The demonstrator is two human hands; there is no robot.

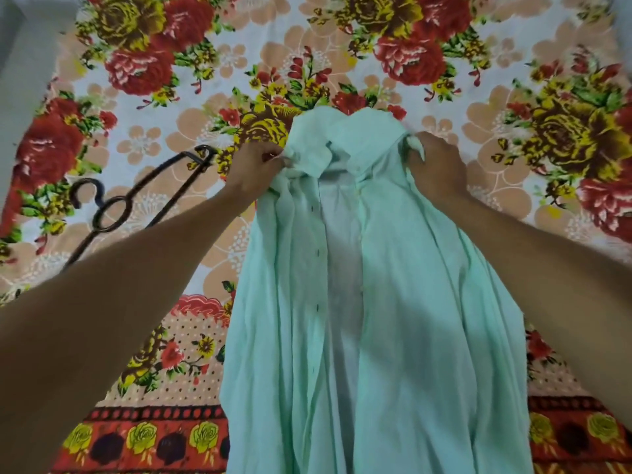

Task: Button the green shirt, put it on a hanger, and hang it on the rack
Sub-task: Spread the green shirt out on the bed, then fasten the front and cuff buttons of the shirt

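green shirt [410, 302]: centre to lower centre of frame, lying front-up on the floral bedsheet [164, 107]. The collar [342, 138] is at the far end and the hem runs off the bottom edge. Front is open, no button closed that I can see.
left hand [254, 169]: centre-left, fingers pinching a bunch of fabric at the shoulder just beside the collar.
right hand [436, 165]: centre-right, clenched on fabric at the other shoulder, with a bit of cloth poking out between the fingers.
shirt vs hands: the collar end sits between the two hands. The body trails down the frame toward the person, between the two forearms.
hanger [113, 213]: dark, flat on the sheet at left of frame, apart from the shirt, lower part hidden behind the left forearm.
step (my read): squaring the shirt by the shoulders, ahead of buttoning.
do it well: pull both shoulders evenly so the front edges lie parallel. The buttonhole strip [318, 254] is on the left of the gap, and the button side on the right is harder to make out. Both panels are full of long folds, so flatten them first. Close the gap, then start at the top button so the rest line up.
risk: an uneven tug skews the fronts and the buttons go in off by one.
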